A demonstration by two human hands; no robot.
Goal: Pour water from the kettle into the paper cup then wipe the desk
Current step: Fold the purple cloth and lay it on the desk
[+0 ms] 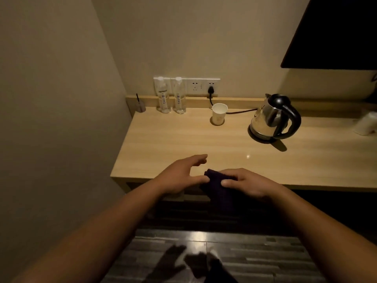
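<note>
Right hand clamped on dark cloth at desk front edge, 6 o'clock. Left hand loose, fingers spread, thumb touching cloth. Kettle on base at 2 o'clock, paper cup upright at 12 o'clock.

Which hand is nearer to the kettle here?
Right. The right hand, gripping the dark cloth at the desk's front edge, sits below-left of the kettle. The left hand, fingers spread open, is farther left.
</note>
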